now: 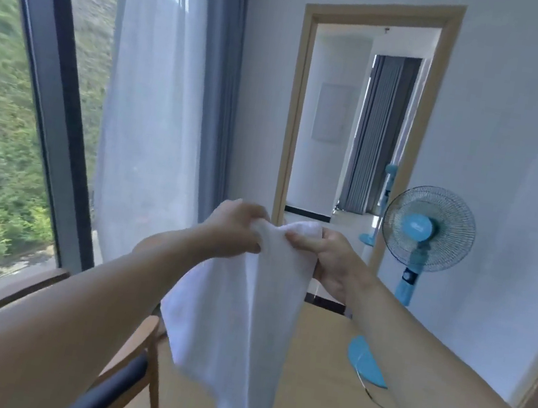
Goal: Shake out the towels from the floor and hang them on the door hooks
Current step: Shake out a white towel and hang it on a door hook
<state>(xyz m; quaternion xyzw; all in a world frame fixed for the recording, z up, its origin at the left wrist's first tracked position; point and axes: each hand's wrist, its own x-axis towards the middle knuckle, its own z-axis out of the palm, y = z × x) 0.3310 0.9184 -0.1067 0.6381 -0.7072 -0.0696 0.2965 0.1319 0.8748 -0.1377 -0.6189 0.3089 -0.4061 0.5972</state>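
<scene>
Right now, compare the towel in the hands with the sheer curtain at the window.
The towel is opaque and thick-looking; the sheer curtain lets daylight through. The towel is bunched at its top edge in the grip of the left hand and the right hand; the curtain hangs untouched from above the frame. The towel is much the shorter of the two. Both are white and hang in soft folds.

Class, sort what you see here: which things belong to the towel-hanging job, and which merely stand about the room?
Belongs to the job:
white towel
left hand, gripping its top edge
right hand, gripping it too

Just standing about:
blue fan
wooden chair
sheer curtain
doorway
</scene>
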